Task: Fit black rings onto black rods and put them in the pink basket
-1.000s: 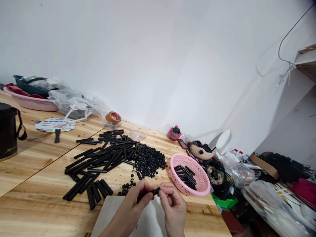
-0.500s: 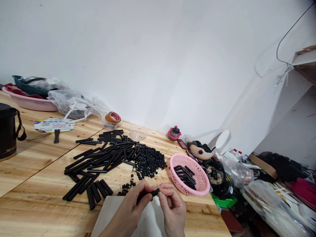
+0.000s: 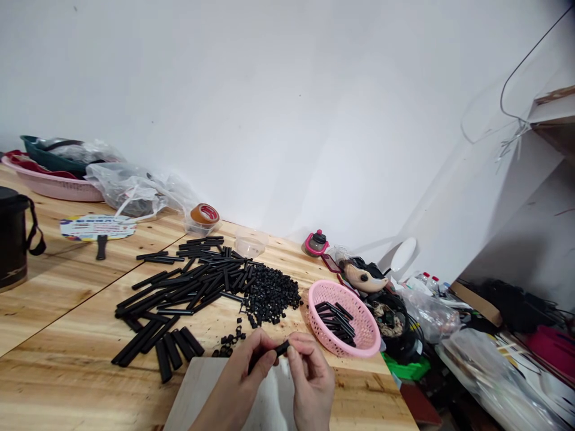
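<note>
Between my two hands is a short black tube (image 3: 281,348), held over a pale board (image 3: 193,389) at the table's front. My left hand (image 3: 245,377) is closed around its left part, thumb on top. The fingertips of my right hand (image 3: 309,374) pinch its right end. Just beyond my fingers lie a few small black pieces (image 3: 231,341). Farther back is a heap of small black pieces (image 3: 272,293), with many black tubes (image 3: 193,287) piled to its left. A pink basket (image 3: 314,317) with several black tubes inside stands right of my hands.
A black bucket (image 3: 13,239) and a paddle-shaped fan (image 3: 96,228) are at the left. Along the wall stand plastic bags (image 3: 135,191), a tape roll (image 3: 205,214), a clear tub (image 3: 250,244) and a pink-handled jar (image 3: 317,242). Clutter fills the right side.
Both hands keep their grip on the tube and have barely moved. The view has shifted very slightly.
</note>
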Action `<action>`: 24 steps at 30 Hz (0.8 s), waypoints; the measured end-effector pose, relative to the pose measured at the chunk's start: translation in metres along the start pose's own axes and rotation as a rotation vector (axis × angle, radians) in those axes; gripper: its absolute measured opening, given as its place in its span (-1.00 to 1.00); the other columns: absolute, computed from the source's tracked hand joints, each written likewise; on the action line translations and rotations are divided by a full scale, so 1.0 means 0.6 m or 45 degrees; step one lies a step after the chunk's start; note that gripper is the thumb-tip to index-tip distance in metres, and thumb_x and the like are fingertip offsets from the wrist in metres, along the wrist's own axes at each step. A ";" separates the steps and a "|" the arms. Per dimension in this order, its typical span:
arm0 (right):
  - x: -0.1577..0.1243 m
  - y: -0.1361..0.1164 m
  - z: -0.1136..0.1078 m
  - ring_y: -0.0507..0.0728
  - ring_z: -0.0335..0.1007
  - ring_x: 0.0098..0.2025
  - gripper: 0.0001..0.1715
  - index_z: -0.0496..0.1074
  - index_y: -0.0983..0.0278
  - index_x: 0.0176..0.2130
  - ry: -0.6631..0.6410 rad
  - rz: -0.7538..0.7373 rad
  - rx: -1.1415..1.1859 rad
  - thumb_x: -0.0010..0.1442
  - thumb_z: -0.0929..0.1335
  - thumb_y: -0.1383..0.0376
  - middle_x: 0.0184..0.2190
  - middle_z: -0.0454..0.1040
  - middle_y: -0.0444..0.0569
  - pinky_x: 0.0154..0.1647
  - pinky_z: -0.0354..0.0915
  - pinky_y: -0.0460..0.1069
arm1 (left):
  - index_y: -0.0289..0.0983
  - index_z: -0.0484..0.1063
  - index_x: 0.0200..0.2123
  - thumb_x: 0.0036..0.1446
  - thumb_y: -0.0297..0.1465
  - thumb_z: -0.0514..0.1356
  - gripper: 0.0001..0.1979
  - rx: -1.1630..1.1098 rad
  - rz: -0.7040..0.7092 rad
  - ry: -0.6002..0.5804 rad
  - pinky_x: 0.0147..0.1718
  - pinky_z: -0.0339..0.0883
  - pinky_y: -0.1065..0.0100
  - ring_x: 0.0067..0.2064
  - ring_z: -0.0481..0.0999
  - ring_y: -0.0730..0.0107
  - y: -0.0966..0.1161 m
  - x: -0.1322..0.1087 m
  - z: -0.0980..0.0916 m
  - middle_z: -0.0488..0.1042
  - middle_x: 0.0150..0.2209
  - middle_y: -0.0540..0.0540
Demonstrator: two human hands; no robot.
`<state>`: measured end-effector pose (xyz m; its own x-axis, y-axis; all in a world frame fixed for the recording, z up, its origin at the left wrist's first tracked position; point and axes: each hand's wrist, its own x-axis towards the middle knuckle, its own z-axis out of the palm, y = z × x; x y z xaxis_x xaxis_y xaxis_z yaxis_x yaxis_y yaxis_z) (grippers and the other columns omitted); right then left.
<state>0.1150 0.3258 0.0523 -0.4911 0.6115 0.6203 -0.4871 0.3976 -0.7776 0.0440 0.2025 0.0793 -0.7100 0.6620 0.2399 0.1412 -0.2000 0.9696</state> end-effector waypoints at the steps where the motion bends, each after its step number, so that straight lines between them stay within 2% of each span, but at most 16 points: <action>1: -0.001 0.000 0.001 0.15 0.51 -0.24 -0.91 0.53 0.27 -0.38 0.009 0.000 0.001 0.16 0.44 0.30 -0.32 0.54 0.03 -0.22 0.44 -0.01 | -0.22 0.41 -0.34 0.19 -0.22 0.12 -0.80 0.037 0.018 0.013 -0.28 0.26 0.38 -0.29 0.40 0.28 0.004 -0.003 0.001 0.46 -0.37 -0.03; 9: -0.008 0.002 0.001 0.15 0.49 -0.21 -0.91 0.52 0.26 -0.36 0.013 -0.029 -0.019 0.21 0.41 0.31 -0.29 0.53 0.03 -0.19 0.43 0.00 | -0.18 0.39 -0.30 0.27 -0.26 0.06 -0.83 0.183 0.106 0.007 -0.29 0.29 0.40 -0.29 0.42 0.28 0.000 -0.012 0.002 0.46 -0.34 -0.02; 13: 0.002 -0.007 -0.013 0.13 0.48 -0.22 -0.93 0.52 0.24 -0.38 -0.129 -0.007 -0.014 0.17 0.43 0.37 -0.32 0.52 -0.01 -0.20 0.42 -0.02 | -0.18 0.39 -0.33 0.25 -0.29 0.07 -0.84 0.178 0.076 -0.065 -0.24 0.29 0.42 -0.25 0.42 0.28 0.012 -0.006 -0.010 0.46 -0.35 0.00; 16: 0.012 -0.016 -0.021 0.09 0.47 -0.31 -0.93 0.51 0.23 -0.37 -0.253 0.056 0.064 0.17 0.43 0.38 -0.33 0.49 -0.05 -0.29 0.42 -0.05 | -0.19 0.39 -0.34 0.25 -0.30 0.07 -0.83 0.180 0.051 -0.144 -0.23 0.27 0.42 -0.24 0.42 0.29 0.023 -0.004 -0.017 0.45 -0.35 0.00; 18: 0.017 -0.020 -0.024 0.08 0.46 -0.34 -0.95 0.52 0.22 -0.31 -0.250 0.059 0.083 0.17 0.43 0.37 -0.34 0.48 -0.06 -0.33 0.42 -0.07 | -0.20 0.39 -0.35 0.24 -0.30 0.07 -0.84 0.186 0.045 -0.166 -0.23 0.26 0.42 -0.25 0.41 0.29 0.029 -0.001 -0.018 0.44 -0.36 0.00; 20: 0.021 -0.024 -0.026 0.10 0.46 -0.28 -0.89 0.55 0.21 -0.24 -0.259 0.029 0.006 0.18 0.42 0.36 -0.32 0.49 -0.03 -0.30 0.41 -0.06 | -0.21 0.39 -0.34 0.23 -0.30 0.08 -0.85 0.192 0.040 -0.176 -0.25 0.26 0.42 -0.26 0.41 0.29 0.032 0.002 -0.018 0.43 -0.37 0.00; 24: 0.026 -0.029 -0.027 0.13 0.49 -0.29 -0.85 0.58 0.22 -0.19 -0.369 0.031 -0.083 0.23 0.39 0.32 -0.31 0.52 0.01 -0.30 0.42 -0.02 | -0.21 0.40 -0.33 0.24 -0.30 0.08 -0.83 0.194 0.060 -0.188 -0.25 0.26 0.42 -0.26 0.40 0.30 0.034 0.005 -0.017 0.43 -0.37 0.00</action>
<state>0.1276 0.3398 0.0739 -0.6922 0.4043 0.5978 -0.4302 0.4340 -0.7916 0.0373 0.1929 0.0996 -0.5931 0.7554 0.2786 0.2821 -0.1291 0.9507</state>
